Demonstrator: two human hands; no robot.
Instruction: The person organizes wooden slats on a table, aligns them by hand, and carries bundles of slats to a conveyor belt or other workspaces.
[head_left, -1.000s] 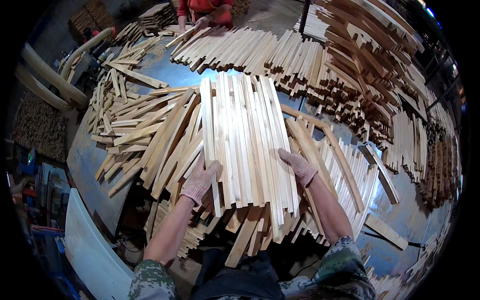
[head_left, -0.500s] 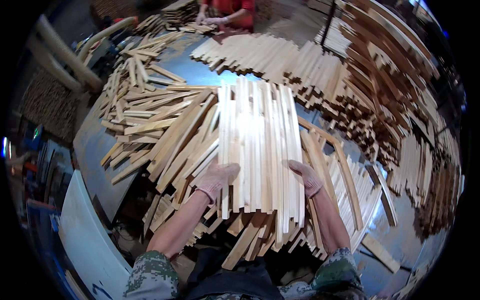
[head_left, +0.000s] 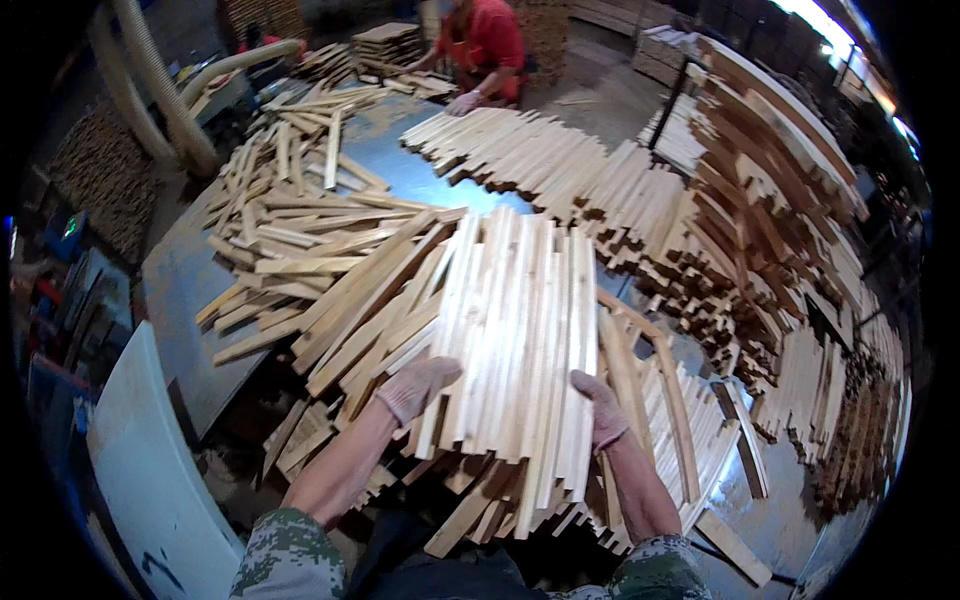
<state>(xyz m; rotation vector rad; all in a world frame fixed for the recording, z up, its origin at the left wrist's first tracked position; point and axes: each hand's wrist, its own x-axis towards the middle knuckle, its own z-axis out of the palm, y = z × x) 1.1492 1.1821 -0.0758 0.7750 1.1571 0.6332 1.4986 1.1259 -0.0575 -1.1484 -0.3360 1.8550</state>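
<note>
A broad bundle of pale wooden strips [head_left: 510, 340] lies side by side between my two gloved hands, its lower ends uneven. My left hand [head_left: 418, 388] is closed on the bundle's left edge, with the thumb over the top strips. On the opposite edge my right hand [head_left: 602, 408] grips, its thumb against the outermost strip and its other fingers hidden beneath. More loose wooden strips [head_left: 480, 505] stick out under the bundle toward me. Left of it lies a jumbled heap of wooden strips [head_left: 350, 300], close to my left hand.
Rows of strips [head_left: 520, 150] cover the far side of the blue-grey table [head_left: 400, 165]. Stacked strips [head_left: 740, 210] rise at the right. A co-worker in red [head_left: 485, 50] stands across the table. A pale curved panel [head_left: 150, 450] is at the left, and ribbed hoses [head_left: 165, 100] stand behind.
The bundle's strips have fanned slightly and sit lower in view, still between both hands. My view has shifted, showing more of the co-worker, whose hands have moved apart.
</note>
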